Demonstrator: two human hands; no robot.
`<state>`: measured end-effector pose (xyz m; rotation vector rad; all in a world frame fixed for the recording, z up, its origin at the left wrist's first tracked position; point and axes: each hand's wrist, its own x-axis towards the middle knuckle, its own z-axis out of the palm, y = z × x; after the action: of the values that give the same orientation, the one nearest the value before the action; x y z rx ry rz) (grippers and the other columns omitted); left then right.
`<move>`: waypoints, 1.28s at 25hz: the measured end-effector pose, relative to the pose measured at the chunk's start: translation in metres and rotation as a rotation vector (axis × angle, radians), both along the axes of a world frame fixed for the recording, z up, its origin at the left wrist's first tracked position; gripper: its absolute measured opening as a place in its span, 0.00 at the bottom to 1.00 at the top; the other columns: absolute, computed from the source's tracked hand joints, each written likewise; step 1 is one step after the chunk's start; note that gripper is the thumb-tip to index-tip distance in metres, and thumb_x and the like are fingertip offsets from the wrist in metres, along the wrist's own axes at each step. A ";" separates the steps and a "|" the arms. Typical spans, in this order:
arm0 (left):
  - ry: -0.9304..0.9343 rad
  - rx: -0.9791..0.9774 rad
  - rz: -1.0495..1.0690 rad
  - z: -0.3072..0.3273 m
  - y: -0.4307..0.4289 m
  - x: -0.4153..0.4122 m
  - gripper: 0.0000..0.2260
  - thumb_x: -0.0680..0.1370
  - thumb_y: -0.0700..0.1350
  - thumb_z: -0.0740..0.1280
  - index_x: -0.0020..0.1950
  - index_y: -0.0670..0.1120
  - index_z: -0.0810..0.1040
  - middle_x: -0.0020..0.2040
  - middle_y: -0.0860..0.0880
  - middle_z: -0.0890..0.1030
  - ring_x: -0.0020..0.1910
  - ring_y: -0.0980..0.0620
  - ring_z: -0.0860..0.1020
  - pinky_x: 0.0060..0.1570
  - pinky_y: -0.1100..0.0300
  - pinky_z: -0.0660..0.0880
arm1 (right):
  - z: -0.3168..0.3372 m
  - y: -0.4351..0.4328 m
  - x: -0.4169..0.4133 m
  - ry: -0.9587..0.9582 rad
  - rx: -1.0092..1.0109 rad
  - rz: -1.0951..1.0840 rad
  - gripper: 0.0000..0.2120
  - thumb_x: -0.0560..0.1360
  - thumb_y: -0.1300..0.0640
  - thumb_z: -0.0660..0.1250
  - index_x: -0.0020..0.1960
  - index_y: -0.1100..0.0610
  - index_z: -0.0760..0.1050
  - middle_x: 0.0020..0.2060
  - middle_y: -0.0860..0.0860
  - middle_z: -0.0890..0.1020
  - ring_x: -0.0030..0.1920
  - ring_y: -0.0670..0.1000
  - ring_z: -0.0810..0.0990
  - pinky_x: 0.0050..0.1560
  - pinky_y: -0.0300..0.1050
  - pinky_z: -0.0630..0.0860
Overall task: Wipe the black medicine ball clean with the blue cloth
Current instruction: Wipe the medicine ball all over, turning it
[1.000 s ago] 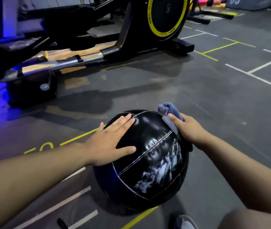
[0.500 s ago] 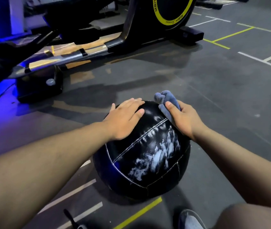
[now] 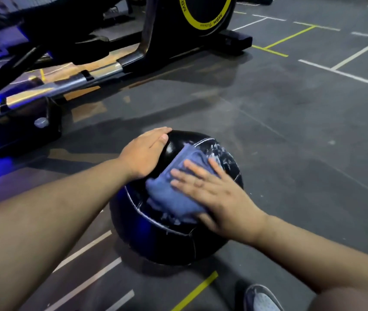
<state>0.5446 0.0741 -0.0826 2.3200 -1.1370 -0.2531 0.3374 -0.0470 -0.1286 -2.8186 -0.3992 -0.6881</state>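
Dark grey rubber floor (image 3: 290, 131) all around you, matte, crossed with white and yellow tape lines. Up at the top, the black exercise machine (image 3: 156, 41) with its yellow-ringed wheel and a shiny metal rail running left.

Right in the middle sits the black medicine ball (image 3: 167, 239) on the floor, just in front of you. It's round and glossy, the panels joined by pale stitched seams, and there are white smears across its top right and along the near edge of the cloth (foam or residue, hard to tell which).

Your left arm comes in from the lower left, and your left hand (image 3: 143, 156) lies flat over the ball's far upper left side, fingers together and curved to the surface, bracing it, holding nothing.

Your right hand (image 3: 214, 196) comes from the lower right, palm down, fingers spread wide, pressing the blue cloth (image 3: 174, 194) onto the ball's top. The cloth is soft, rumpled and bunched, sticking out past your fingertips toward the left hand.

The tip of a grey shoe (image 3: 260, 299) pokes in at the bottom edge.
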 end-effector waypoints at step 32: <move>-0.051 0.044 0.159 -0.015 0.001 -0.012 0.27 0.77 0.61 0.42 0.74 0.60 0.64 0.76 0.59 0.63 0.77 0.57 0.57 0.74 0.42 0.57 | 0.053 -0.007 0.016 -0.061 0.990 -0.606 0.04 0.74 0.48 0.71 0.46 0.47 0.79 0.46 0.42 0.80 0.47 0.38 0.79 0.50 0.40 0.76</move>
<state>0.5329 0.0753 -0.0978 2.4531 -0.9726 -0.1622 0.3531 -0.0541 -0.0760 -1.9208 0.6556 -0.7777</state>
